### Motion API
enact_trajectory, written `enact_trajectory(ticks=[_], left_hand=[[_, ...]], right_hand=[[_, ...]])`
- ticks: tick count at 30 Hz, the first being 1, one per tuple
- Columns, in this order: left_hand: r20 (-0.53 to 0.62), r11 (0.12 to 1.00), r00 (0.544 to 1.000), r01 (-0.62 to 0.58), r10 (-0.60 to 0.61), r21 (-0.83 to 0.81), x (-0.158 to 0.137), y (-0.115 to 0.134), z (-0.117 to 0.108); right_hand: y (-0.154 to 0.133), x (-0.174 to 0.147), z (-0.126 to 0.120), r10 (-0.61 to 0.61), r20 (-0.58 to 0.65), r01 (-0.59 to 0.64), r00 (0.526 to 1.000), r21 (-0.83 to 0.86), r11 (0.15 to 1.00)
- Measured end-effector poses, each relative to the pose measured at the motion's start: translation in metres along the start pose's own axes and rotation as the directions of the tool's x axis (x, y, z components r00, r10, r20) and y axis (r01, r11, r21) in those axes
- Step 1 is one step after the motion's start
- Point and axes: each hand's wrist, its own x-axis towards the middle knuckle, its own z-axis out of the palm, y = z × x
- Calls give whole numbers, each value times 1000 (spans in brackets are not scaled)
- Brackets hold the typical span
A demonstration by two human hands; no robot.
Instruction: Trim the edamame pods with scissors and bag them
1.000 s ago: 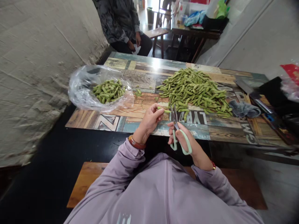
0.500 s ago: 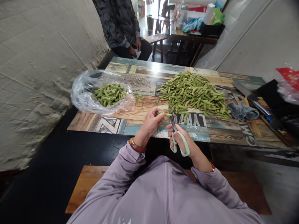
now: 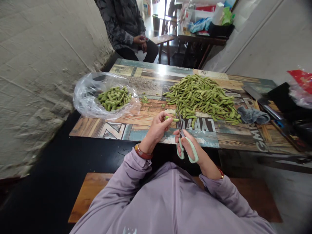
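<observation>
Between the thumb and fingers of my left hand [image 3: 159, 126] is a green edamame pod [image 3: 175, 120], its tip pointing right. My right hand [image 3: 190, 143] is closed round the pale green handles of a pair of scissors [image 3: 193, 154]. The slightly parted blades stand at the pod's right end; whether they touch it I cannot tell. Just beyond the scissors lies a large heap of edamame pods [image 3: 202, 97]. To the left, a clear plastic bag [image 3: 85, 94] lies with its mouth spread, and more pods [image 3: 114, 98] are inside it.
The patterned table [image 3: 146, 113] carries a few green scraps [image 3: 144, 99]. A grey cloth [image 3: 253, 115] lies right of the heap, near a cleaver [image 3: 252, 92]. Across the table sits another person [image 3: 124, 26]. A rough wall [image 3: 48, 65] runs along the left.
The person across the table has raised one hand above the other on the lap. My hands, the pod and the scissors have hardly moved.
</observation>
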Motion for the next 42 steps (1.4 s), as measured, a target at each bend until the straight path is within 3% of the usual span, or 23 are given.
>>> enact_trajectory(ticks=[5,23,30,34,37,42], left_hand=[[7,1000,1000,5,-5,3,0,1,1],[-63,991,997,-25,34,132,3,-2,2],[-37,990,998,-40,45,139,3,-2,2],[-118,994,989,75,-85,-81,6,11,1],[-158,952,968,151,-197,-266,13,27,-1],[-133,920,958,196,-253,-340,32,52,-4]], right_hand=[[-2,0,5,20,-54,-20,998,7,1000],[0,3,3,84,-69,-79,994,81,994],[2,-2,2,95,-59,-87,994,125,988],[-4,-8,-18,21,-126,4,992,196,981],[-8,-10,-47,-86,-232,119,969,133,984],[-6,-9,-90,-178,-353,179,919,-28,983]])
